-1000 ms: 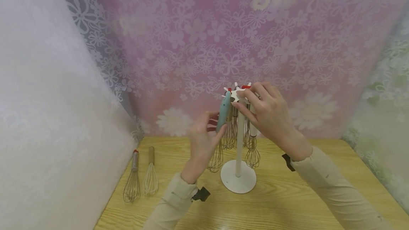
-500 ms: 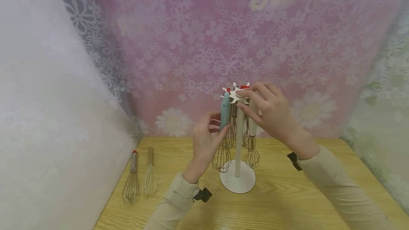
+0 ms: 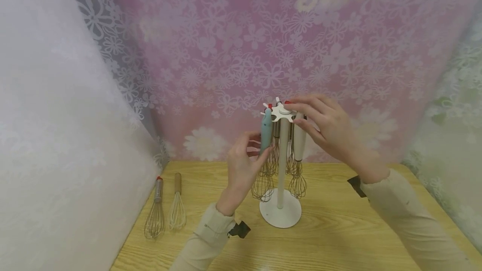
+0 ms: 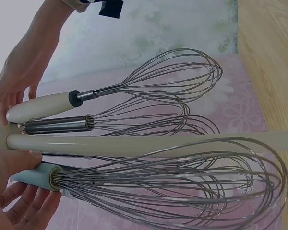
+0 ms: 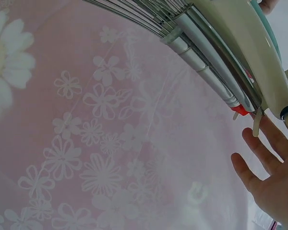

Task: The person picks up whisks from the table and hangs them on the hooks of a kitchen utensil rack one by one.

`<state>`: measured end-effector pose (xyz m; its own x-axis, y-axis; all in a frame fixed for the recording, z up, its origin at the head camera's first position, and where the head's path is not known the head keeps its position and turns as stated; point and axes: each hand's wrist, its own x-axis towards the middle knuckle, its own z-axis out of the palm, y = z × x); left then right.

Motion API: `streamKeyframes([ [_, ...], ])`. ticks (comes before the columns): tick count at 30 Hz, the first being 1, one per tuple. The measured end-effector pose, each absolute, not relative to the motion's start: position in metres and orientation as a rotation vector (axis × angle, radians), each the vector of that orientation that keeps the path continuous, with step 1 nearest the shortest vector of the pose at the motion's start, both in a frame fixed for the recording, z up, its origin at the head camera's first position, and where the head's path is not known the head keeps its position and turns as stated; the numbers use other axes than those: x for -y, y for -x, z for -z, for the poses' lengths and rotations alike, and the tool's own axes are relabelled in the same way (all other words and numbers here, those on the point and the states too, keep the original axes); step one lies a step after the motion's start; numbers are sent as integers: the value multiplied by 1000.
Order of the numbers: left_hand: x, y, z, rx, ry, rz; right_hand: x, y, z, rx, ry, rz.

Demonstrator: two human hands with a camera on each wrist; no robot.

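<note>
A white whisk stand (image 3: 283, 158) with a round base rises from the table, its star-shaped hook top holding several hanging whisks. My left hand (image 3: 242, 166) pinches the light blue handle of a whisk (image 3: 265, 131) at the stand's left side, thumb in front and fingers behind. That handle (image 4: 41, 176) hangs upright, its wire loops pointing down. At the right side hangs a cream-handled whisk (image 3: 299, 141). My right hand (image 3: 331, 131) is beside its top end, fingers stretched toward the hooks. In the right wrist view these fingers (image 5: 247, 170) are spread and loosely extended.
On the left of the wooden table (image 3: 331, 229) lie a steel-handled whisk (image 3: 159, 191) with a red tip and a wooden-handled whisk (image 3: 178, 183). Steel-handled whisks (image 4: 57, 124) hang behind the pole. A pink flowered cloth (image 3: 226, 53) stands at the back.
The light blue whisk has swung from slanted to upright in my left hand, closer to the pole. My right hand has moved right, off the middle of the stand's top.
</note>
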<state>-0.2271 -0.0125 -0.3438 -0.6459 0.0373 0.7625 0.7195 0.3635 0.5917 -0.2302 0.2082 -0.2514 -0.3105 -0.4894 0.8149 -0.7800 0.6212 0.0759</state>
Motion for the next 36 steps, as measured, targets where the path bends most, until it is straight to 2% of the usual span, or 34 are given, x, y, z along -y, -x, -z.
streamKeyframes([
  [36, 10, 229, 351, 1947, 685, 1344, -205, 231, 257, 1948, -953, -345],
])
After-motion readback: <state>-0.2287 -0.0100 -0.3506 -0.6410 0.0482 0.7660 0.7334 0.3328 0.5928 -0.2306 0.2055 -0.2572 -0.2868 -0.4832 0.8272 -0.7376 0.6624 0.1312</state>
